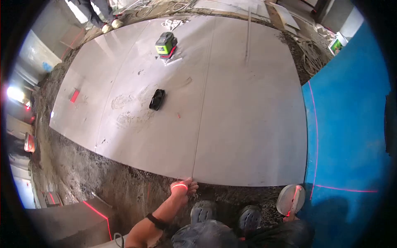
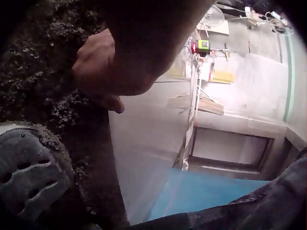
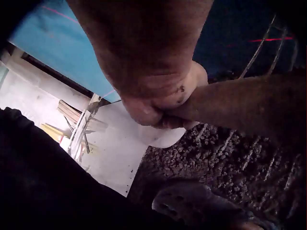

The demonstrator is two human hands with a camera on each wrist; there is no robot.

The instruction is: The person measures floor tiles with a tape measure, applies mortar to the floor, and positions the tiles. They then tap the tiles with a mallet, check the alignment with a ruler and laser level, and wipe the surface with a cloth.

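Tool (image 1: 283, 201) with a round pale face lies at the lower right of the head view, between a shoe (image 1: 249, 218) and the blue surface (image 1: 347, 124). Its narrow strip, which gives the long axis, runs nearly upright in the frame, the top leaning slightly right and the lower end meeting the right hand (image 1: 291, 216). That hand grips the tool; the right wrist view shows its curled fingers and dark specks near the wrist, but hides most of the strip. The left hand (image 1: 182, 190) is at the near edge of the grey slabs (image 1: 252, 124), where a seam ends; whether its fingers pinch anything, I cannot tell. Only the head view shows the black tray (image 1: 157, 99), near the centre. Only the left wrist view shows a round fan (image 2: 212, 16) near the top, beyond the green laser level (image 1: 166, 44).
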